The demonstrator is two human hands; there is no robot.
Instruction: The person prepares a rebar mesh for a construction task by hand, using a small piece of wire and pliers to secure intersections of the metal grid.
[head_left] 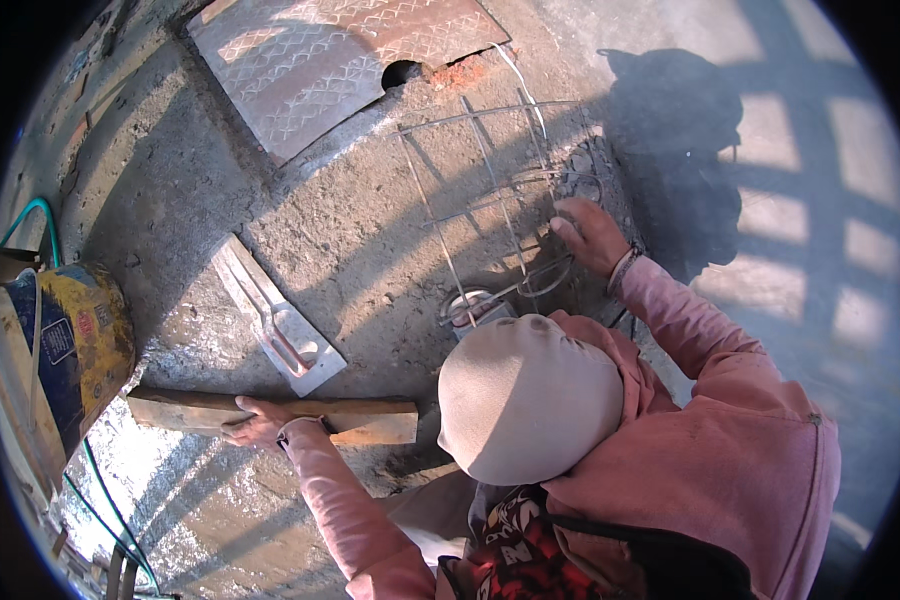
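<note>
My left hand (257, 424) is closed round a length of squared timber (375, 420) that lies across the rough ground, its fingers over the top edge. On the right, my right hand (594, 237) has curled fingers at the edge of a bent wire frame (490, 205), with the thumb beside a wire. The frame rests low over the concrete and casts thin shadows. Between my hands lies a grey hand float (280, 320) with a long handle. A rounded beige cloth shape (525, 400) fills the middle and partly covers a small blue-grey object (480, 310).
A brown patterned metal plate (340, 60) with a notch lies at the far side. At the left stand a blue and yellow bucket (95, 335) and a green hose (40, 210). Smooth grey floor (810, 250) with barred shadows stretches away on the right.
</note>
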